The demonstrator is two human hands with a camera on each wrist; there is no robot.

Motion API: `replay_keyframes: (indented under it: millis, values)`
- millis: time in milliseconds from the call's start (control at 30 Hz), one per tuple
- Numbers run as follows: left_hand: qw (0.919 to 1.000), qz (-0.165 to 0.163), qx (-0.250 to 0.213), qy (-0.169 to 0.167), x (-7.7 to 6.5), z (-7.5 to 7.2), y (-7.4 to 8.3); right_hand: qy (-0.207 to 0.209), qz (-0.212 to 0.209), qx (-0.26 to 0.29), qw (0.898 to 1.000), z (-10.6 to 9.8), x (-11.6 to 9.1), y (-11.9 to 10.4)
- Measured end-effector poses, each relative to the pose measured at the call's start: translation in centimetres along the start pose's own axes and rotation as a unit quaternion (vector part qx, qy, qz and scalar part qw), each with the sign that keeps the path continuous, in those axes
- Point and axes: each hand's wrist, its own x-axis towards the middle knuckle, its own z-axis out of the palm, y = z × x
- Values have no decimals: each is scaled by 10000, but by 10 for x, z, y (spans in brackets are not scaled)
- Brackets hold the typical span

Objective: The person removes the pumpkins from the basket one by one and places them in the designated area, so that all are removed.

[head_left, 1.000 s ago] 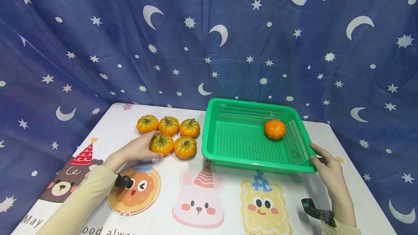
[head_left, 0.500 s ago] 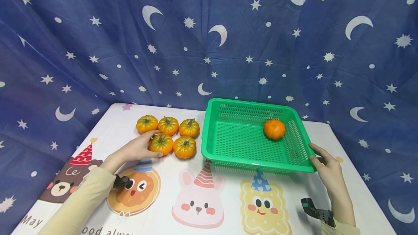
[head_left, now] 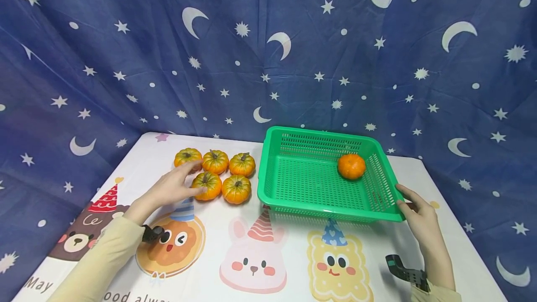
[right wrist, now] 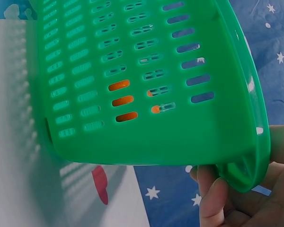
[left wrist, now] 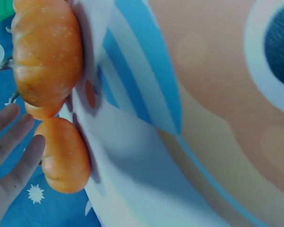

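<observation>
Several small orange pumpkins with green-streaked tops stand in two rows on the left of the table. My left hand (head_left: 169, 188) is beside the front-left pumpkin (head_left: 209, 192), its fingers spread and relaxed around that pumpkin's near side. In the left wrist view the fingers (left wrist: 20, 165) reach towards a pumpkin (left wrist: 65, 156); whether they touch it I cannot tell. My right hand (head_left: 423, 218) grips the right rim of a green plastic basket (head_left: 327, 209), thumb and fingers pinching its corner (right wrist: 241, 177). One orange pumpkin (head_left: 351, 167) lies inside the basket, towards its right wall.
Close to the left hand are a front-right pumpkin (head_left: 237, 190) and three more in the back row, among them the middle one (head_left: 215, 162). A white cartoon-printed cloth (head_left: 201, 264) covers the table. Behind hangs a blue curtain (head_left: 235, 50) with moons and stars.
The left hand's fingers have loosened and spread from around the front-left pumpkin, with the hand slightly higher and further left. The right hand and basket keep their places.
</observation>
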Motion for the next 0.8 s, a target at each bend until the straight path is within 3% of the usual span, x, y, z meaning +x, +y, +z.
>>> replay_keyframes:
  millis: [500,800]
  values:
    - [9994,138,148,264,9,-10,17,-98,76,-15,9999,-1,-1,0]
    - [9979,468,78,430,17,-16,32,-110,-31,-42,9999,-2,-1,1]
